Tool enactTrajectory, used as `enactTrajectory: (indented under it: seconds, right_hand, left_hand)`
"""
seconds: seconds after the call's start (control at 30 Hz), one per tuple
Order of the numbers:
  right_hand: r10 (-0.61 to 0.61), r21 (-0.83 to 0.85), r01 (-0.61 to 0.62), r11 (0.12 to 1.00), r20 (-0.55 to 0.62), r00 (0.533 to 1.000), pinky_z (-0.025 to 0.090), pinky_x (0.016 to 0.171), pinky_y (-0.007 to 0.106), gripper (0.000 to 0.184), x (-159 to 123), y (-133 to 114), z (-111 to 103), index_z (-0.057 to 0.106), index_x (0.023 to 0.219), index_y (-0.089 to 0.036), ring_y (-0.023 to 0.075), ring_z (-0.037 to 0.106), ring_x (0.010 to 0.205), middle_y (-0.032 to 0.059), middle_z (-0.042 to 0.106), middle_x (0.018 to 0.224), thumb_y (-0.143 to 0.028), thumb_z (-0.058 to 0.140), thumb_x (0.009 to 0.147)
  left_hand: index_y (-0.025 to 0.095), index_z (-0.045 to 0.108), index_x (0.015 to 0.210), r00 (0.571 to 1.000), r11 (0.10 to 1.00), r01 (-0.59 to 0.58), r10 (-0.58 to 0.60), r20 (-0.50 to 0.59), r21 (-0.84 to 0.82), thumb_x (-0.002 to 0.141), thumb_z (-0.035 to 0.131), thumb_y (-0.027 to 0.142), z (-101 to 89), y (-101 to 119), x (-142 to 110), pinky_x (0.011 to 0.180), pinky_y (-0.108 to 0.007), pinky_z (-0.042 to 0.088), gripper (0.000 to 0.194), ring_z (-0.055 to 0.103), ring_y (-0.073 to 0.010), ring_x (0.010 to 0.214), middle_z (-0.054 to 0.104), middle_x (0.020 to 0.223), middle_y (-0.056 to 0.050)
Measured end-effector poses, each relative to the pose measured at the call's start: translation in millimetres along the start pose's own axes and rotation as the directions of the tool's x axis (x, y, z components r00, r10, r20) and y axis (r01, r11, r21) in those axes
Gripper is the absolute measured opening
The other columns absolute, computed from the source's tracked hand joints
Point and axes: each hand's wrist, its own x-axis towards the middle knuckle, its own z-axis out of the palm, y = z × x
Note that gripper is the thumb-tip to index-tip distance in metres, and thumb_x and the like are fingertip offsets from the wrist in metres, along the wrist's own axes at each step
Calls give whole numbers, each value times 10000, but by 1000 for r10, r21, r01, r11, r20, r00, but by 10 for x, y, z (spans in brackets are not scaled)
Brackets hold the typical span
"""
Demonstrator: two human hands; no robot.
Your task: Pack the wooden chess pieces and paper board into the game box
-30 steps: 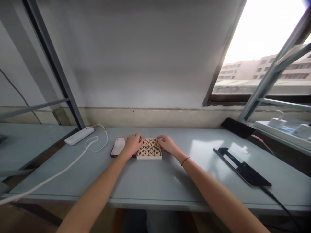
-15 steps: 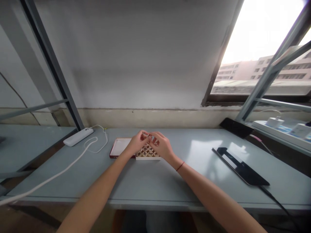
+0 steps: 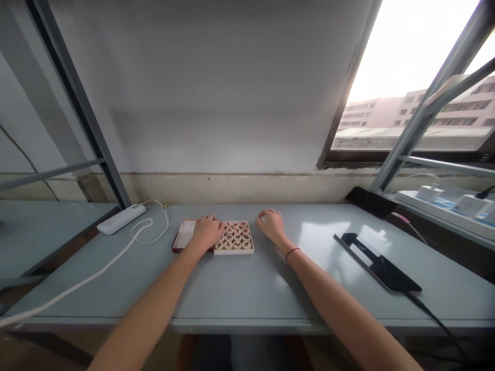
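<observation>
My two hands on the counter (image 3: 240,288) at centre frame; left hand (image 3: 206,234) flat, released, on one box (image 3: 233,238) of sixteen game discs; right hand (image 3: 271,225) loosely curled beside it, grasp I cannot tell.

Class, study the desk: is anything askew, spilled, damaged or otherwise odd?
Nothing stands out. The box of round game pieces sits square on the desk, pieces in neat rows, its lid lying beside it. The left hand rests on the box's left edge; the right hand is beside it.
</observation>
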Motion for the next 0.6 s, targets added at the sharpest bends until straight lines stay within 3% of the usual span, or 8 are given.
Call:
enactTrajectory:
  seconds: [0.3,0.6]
  right_hand:
    - [-181,60,183,981,-45,982,342,765,283,142,-106,-217,18,609,758,-182,193,467,837,62,604,873,-227,474,758]
    - [-219,67,222,973,-57,974,345,751,285,123,-95,-195,71,614,737,-181,186,478,808,60,613,832,-211,496,753]
  left_hand:
    - [136,692,906,994,994,110,-110,-1,-9,887,286,324,-10,119,-32,806,-406,409,448,486,-292,985,558,1041,-150]
    - [142,642,992,988,987,153,-154,-13,-47,861,332,275,44,115,5,781,-365,424,363,493,-271,993,553,1069,-137]
